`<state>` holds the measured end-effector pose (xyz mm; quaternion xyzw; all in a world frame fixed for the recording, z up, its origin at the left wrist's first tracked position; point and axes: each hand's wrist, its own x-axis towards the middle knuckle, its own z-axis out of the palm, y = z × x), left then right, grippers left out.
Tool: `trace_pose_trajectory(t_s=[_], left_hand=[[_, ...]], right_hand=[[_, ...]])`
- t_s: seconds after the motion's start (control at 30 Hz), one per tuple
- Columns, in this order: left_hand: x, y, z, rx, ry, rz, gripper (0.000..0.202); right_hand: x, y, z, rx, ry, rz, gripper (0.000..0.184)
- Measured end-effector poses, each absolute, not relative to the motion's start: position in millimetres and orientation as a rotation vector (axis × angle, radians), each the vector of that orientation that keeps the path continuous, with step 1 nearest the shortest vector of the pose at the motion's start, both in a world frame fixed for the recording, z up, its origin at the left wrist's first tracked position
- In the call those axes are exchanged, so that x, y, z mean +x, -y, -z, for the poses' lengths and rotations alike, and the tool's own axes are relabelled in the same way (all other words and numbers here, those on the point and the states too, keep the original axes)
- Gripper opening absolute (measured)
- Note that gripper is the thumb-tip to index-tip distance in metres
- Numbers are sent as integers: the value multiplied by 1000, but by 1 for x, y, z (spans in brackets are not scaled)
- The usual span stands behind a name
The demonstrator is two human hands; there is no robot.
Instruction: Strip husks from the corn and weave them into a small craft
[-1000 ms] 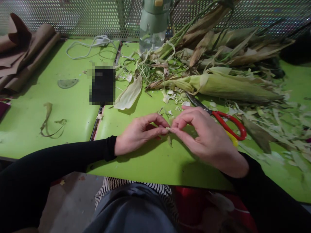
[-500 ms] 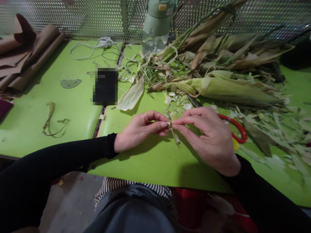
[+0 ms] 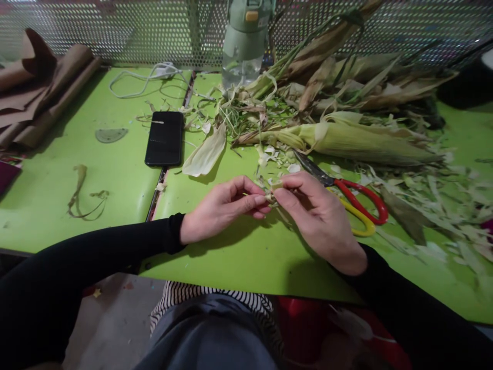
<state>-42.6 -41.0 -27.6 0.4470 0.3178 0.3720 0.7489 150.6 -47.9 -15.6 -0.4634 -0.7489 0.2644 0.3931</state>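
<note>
Between both hands is a small piece of corn husk, pale green and partly covered by fingers. My left hand pinches its left side between thumb and forefinger. From the right, my right hand grips the same piece with thumb and bent fingers. Scissors with one red and one yellow handle lie just beyond my right hand, blades pointing away to the left. Behind them rests a big yellow-green bundle of corn husk. A single pale husk leaf lies flat beyond my left hand.
A black phone lies across the seam of the green table. A water bottle stands by the perforated screen. Brown paper lies far left, with a clear protractor nearer. Husk scraps cover the right side.
My right hand has shifted left and its fingers have curled closer round the husk piece, uncovering more of the scissors. My left hand keeps its pinch almost unmoved.
</note>
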Motion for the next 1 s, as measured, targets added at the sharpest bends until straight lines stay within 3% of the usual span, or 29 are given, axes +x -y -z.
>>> trace_pose_trajectory(t_s=[0.17, 0.47, 0.83, 1.0], left_hand=[[-42, 43, 29, 1007, -702, -724, 22], [-41, 50, 28, 1095, -796, -631, 16], [-48, 45, 21, 1111, -689, -581, 17], [-47, 45, 19, 1072, -780, -547, 9]], right_hand=[[147, 52, 22, -1210, 1722, -855, 17], [145, 55, 20, -1253, 1904, -619, 19], [149, 55, 16, -1268, 1819, -998, 30], [151, 55, 20, -1289, 1808, -974, 29]])
